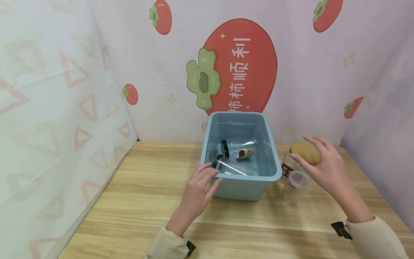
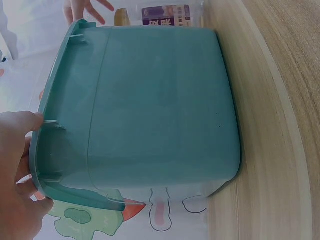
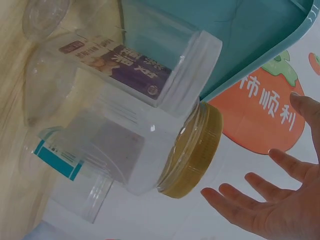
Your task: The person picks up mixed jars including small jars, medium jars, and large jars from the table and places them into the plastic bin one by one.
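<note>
A light blue plastic bin point(image 1: 249, 177) stands on the table, and my left hand point(image 1: 195, 190) grips its near left rim, fingers over the edge and thumb outside. Two clear jars with black lids lie on their sides inside: a labelled one point(image 1: 245, 153) farther back, and a longer plain one point(image 1: 239, 168) along the near wall. Right of the bin, my right hand point(image 1: 330, 165) holds nothing, its fingers spread beside a clear jar with a gold lid point(image 3: 192, 150). Close to that jar stand a clear jar with a purple label point(image 3: 145, 75) and a small one with a teal label point(image 3: 60, 160).
The wooden table point(image 1: 129, 201) runs up to a fabric backdrop point(image 1: 161, 61) printed with persimmons, right behind the bin. A patterned white sheet point(image 1: 48, 144) hangs along the left side, with another cloth point(image 1: 385, 126) on the right.
</note>
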### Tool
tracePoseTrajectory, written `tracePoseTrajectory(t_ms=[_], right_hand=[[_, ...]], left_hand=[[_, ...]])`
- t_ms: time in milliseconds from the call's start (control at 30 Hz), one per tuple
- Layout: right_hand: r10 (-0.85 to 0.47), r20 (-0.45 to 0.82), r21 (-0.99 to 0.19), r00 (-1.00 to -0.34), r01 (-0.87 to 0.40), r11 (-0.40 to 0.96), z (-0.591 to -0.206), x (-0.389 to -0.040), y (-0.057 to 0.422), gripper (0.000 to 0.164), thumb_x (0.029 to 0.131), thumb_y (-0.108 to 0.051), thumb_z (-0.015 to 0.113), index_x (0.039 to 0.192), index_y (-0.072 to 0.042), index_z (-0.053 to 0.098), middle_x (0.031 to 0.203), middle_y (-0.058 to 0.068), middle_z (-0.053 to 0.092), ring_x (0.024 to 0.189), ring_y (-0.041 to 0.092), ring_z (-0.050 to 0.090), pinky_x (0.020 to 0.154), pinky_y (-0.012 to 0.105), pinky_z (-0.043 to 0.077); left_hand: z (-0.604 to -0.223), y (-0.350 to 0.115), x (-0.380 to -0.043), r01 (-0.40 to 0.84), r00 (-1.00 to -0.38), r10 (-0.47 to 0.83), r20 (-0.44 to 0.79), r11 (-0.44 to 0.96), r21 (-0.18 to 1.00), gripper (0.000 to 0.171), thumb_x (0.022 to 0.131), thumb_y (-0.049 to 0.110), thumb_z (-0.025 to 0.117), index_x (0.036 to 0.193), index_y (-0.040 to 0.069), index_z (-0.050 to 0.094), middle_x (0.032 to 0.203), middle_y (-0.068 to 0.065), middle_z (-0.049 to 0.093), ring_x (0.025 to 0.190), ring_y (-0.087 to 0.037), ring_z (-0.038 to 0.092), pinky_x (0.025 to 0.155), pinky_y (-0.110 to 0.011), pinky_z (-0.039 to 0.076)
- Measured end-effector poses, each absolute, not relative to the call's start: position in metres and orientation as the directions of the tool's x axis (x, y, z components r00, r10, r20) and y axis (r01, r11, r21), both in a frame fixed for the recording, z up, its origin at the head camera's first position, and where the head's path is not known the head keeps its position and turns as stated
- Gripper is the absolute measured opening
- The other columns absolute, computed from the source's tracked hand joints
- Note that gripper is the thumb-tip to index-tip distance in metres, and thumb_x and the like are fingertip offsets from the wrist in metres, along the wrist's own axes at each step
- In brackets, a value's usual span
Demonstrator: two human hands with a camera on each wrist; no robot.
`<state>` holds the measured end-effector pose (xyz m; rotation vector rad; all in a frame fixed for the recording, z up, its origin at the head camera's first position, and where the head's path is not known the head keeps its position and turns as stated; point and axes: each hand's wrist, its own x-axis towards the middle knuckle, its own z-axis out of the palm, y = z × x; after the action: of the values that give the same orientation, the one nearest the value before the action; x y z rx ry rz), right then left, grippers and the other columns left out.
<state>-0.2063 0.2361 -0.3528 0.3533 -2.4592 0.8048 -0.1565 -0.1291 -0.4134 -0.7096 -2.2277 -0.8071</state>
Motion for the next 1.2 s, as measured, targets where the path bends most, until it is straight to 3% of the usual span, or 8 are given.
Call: tracePoseTrajectory(t_ms=[1200], right_hand=[[-0.051,0.585,-0.475,-0.809,-0.393,0.788,-0.378,-0.184,0.237,0.066,0.088,-0.018,0.086,0.143,0.003,0.058,0.147,0.037,0.049,0.129,0.063,0.048,0.093,0.082,0.042]], left_hand=[[-0.410,-0.128,-0.154,0.656,-0.647,0.248,0.721,0.663,0.361,0.020,0.094,0.010,0.080,0.112,0.004,0.075,0.113,-0.008,0.076,0.129,-0.036,0.064,0.121,-0.063,0.038]])
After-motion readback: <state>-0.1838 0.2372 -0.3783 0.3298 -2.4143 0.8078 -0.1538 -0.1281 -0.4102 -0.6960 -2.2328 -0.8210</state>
